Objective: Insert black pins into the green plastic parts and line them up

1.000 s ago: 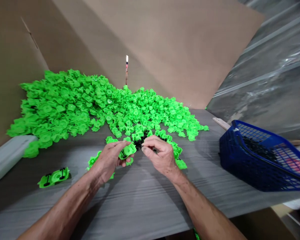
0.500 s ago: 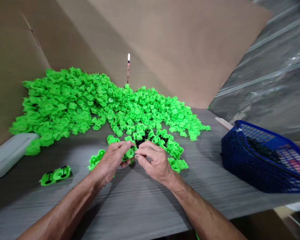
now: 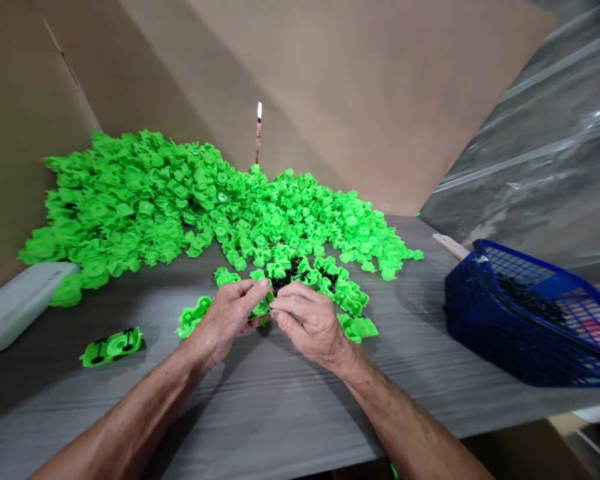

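Note:
Between the thumb and fingers of my left hand [image 3: 229, 315] is a green plastic toy car chassis [image 3: 261, 308], partly hidden by the hand. My right hand [image 3: 307, 323] is closed in a pinch at its right edge; whatever is between those fingertips is too small to make out. Just beyond my hands lie small black wheel axles [image 3: 289, 272] among loose green chassis [image 3: 351, 298]. Beside my left wrist sits another green chassis [image 3: 194, 316]. Farther left, a chassis [image 3: 113, 347] with two black wheel axles across it rests on the table.
A large heap of green chassis [image 3: 145, 200] spreads along the cardboard wall [image 3: 360, 87] at the back. On the right stands a blue basket [image 3: 500, 340] with dark parts inside. A pale box-like object [image 3: 23, 303] lies at the left of the grey table [image 3: 280, 413].
The chassis in my left hand has tilted, so less of its face shows. Both hands stay close together in nearly the same place, and the view has shifted slightly.

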Demonstrator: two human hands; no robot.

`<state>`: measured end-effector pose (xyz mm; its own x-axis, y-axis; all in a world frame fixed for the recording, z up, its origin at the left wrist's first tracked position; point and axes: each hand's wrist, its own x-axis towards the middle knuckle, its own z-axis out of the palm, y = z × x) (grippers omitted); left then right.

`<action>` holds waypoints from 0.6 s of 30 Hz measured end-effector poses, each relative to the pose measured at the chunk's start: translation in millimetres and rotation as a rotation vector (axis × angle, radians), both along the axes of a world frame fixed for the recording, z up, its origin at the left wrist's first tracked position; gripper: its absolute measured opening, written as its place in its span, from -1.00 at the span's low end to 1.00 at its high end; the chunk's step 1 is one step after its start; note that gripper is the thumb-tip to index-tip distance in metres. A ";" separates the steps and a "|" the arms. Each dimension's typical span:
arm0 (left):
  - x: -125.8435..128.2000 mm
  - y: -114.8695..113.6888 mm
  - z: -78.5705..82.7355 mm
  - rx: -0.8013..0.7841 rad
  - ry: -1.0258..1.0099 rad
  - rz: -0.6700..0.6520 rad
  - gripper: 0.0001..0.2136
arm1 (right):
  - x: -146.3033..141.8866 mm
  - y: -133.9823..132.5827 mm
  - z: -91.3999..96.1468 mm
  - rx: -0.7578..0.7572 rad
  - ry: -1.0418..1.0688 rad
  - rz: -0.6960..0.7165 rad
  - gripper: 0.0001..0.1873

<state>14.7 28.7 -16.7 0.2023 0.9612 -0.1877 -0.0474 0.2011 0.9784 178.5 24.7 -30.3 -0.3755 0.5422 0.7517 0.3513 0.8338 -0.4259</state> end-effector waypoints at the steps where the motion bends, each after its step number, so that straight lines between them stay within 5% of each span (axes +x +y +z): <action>1: 0.5 -0.4 1.3 -0.002 -0.001 0.002 -0.57 | -0.6 -0.7 0.7 -0.003 -0.001 -0.007 -0.82; 12: 2.7 -2.3 4.4 0.012 -0.027 0.026 -0.57 | -7.6 -5.9 2.5 0.012 0.036 -0.054 -0.83; 18: 0.6 -3.0 2.5 0.169 0.101 0.058 -0.62 | -13.2 -9.4 2.6 -0.018 0.107 -0.099 -0.91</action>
